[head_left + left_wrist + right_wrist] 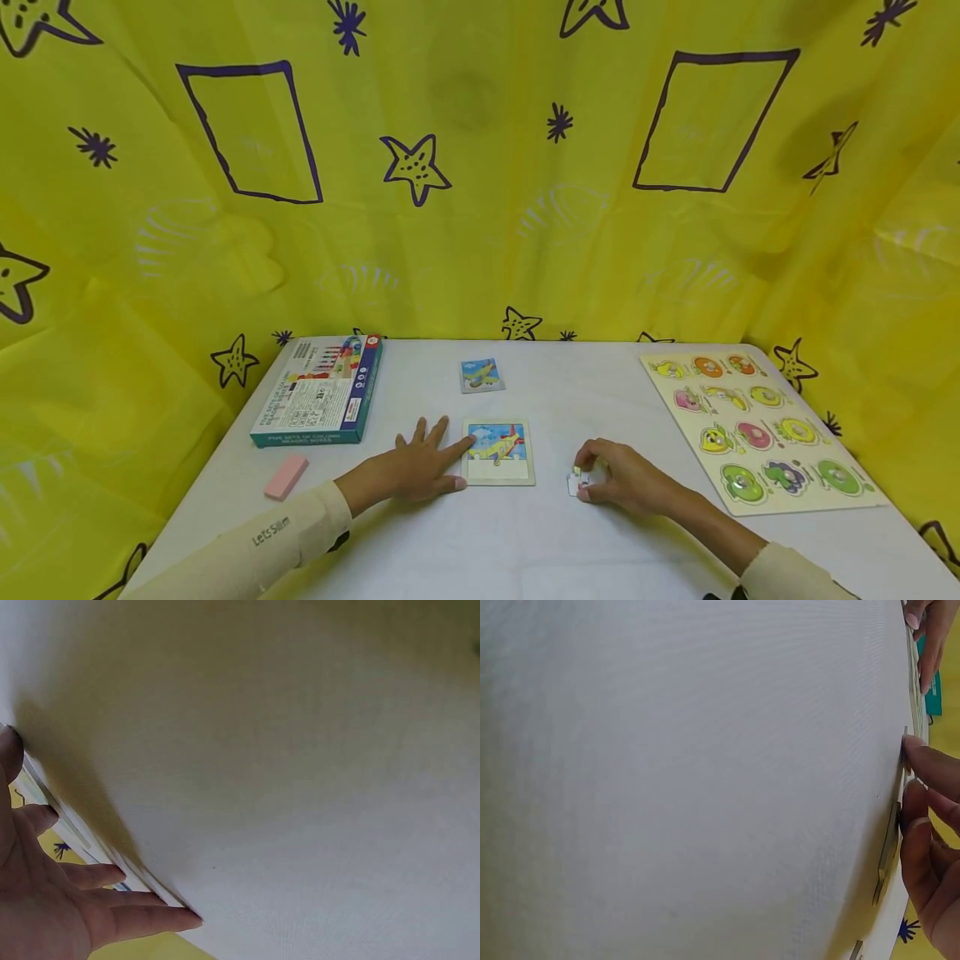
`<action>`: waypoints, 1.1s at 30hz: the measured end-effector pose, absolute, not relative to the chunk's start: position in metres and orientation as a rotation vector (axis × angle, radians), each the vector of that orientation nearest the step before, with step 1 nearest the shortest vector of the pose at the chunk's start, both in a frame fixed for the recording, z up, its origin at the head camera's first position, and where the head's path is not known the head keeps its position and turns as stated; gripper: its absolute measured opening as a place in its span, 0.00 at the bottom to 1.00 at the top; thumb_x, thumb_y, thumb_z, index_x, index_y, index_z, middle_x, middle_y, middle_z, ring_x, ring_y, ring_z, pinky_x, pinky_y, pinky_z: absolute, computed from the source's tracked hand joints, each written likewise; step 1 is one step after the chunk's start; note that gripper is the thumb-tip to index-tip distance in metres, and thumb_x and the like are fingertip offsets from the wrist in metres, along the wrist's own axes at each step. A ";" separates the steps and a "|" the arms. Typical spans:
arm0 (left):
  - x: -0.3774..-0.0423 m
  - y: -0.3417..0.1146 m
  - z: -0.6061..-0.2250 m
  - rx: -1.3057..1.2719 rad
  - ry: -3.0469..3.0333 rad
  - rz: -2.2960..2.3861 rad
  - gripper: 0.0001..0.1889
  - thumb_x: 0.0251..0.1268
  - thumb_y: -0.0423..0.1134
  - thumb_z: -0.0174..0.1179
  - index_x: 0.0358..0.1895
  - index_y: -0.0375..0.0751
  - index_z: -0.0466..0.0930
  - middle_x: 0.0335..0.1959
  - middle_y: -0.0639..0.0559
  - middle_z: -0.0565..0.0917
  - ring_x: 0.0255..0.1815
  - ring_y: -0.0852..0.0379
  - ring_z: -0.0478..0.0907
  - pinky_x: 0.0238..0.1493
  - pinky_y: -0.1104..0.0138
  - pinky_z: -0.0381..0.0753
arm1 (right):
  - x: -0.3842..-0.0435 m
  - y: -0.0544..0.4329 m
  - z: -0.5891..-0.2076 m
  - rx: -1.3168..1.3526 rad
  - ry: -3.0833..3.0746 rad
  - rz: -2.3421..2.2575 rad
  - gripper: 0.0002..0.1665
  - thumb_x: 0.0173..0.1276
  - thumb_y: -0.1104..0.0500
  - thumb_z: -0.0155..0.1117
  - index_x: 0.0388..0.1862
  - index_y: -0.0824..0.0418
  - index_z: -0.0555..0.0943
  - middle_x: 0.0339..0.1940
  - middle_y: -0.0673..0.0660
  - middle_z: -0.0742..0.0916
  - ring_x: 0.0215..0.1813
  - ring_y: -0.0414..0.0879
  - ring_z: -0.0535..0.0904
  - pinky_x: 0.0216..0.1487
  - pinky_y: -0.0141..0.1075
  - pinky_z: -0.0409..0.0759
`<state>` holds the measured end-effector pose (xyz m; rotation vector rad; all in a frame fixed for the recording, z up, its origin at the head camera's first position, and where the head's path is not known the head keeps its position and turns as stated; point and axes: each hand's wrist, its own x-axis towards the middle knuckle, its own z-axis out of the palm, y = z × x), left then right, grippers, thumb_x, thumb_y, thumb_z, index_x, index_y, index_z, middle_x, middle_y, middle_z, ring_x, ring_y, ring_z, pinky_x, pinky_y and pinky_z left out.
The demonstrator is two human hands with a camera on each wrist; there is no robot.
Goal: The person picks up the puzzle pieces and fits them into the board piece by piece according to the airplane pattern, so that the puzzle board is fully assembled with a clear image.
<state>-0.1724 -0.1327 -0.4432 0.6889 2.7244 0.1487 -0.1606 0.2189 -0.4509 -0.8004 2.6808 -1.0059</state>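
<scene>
A small jigsaw puzzle tray (498, 481) lies mid-table in the head view, its upper part filled with an airplane picture and its lower strip pale. My left hand (423, 467) is spread flat at its left side, index finger and thumb touching the tray edge. To the tray's right, my right hand (618, 477) pinches a puzzle piece (574, 482) between thumb and fingers, low over the table. The right wrist view has another flat piece (887, 851) on the cloth under the curled fingers, and part of a further piece (856, 950) at the bottom edge.
Behind the tray lies a small airplane picture card (482, 376). At the left are a bead-set box (318, 392) and a pink block (286, 477). A fruit knob-puzzle board (757, 433) lies at the right. Yellow patterned cloth (480, 250) hangs behind the white table.
</scene>
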 end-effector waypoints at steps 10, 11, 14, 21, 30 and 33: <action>-0.171 -0.134 -0.442 0.702 2.726 0.164 0.36 0.72 0.66 0.50 0.80 0.62 0.56 0.81 0.34 0.51 0.77 0.22 0.48 0.65 0.27 0.60 | -0.160 0.214 -0.455 -0.796 2.413 -1.243 0.14 0.69 0.63 0.68 0.52 0.60 0.78 0.38 0.56 0.81 0.20 0.33 0.72 0.23 0.28 0.75; -0.171 -0.134 -0.442 0.701 2.725 0.164 0.36 0.72 0.66 0.50 0.80 0.62 0.56 0.81 0.34 0.51 0.77 0.22 0.48 0.65 0.27 0.59 | -0.160 0.214 -0.456 -0.800 2.409 -1.250 0.14 0.70 0.63 0.67 0.53 0.60 0.78 0.38 0.56 0.81 0.20 0.33 0.72 0.22 0.28 0.75; -0.171 -0.134 -0.442 0.700 2.724 0.165 0.37 0.71 0.66 0.50 0.80 0.62 0.56 0.81 0.34 0.51 0.78 0.22 0.48 0.65 0.27 0.59 | -0.158 0.211 -0.457 -0.813 2.400 -1.273 0.14 0.72 0.64 0.64 0.55 0.62 0.78 0.38 0.56 0.80 0.19 0.33 0.71 0.21 0.28 0.74; -0.170 -0.133 -0.439 0.698 2.723 0.157 0.36 0.72 0.66 0.50 0.80 0.62 0.56 0.81 0.35 0.52 0.78 0.22 0.48 0.65 0.28 0.60 | -0.157 0.205 -0.456 -0.832 2.429 -1.266 0.09 0.73 0.62 0.64 0.49 0.62 0.78 0.36 0.54 0.80 0.20 0.32 0.71 0.23 0.28 0.75; -0.170 -0.134 -0.440 0.703 2.726 0.157 0.36 0.72 0.66 0.50 0.80 0.62 0.56 0.81 0.35 0.52 0.77 0.22 0.49 0.65 0.28 0.60 | -0.158 0.199 -0.451 -0.792 2.350 -1.343 0.10 0.75 0.61 0.61 0.51 0.65 0.77 0.34 0.55 0.80 0.20 0.35 0.71 0.22 0.28 0.73; -0.170 -0.134 -0.441 0.704 2.727 0.153 0.36 0.72 0.66 0.50 0.80 0.62 0.55 0.81 0.35 0.52 0.77 0.22 0.49 0.65 0.28 0.60 | -0.158 0.196 -0.450 -0.790 2.342 -1.357 0.11 0.75 0.62 0.61 0.51 0.65 0.78 0.33 0.56 0.80 0.19 0.36 0.71 0.21 0.28 0.72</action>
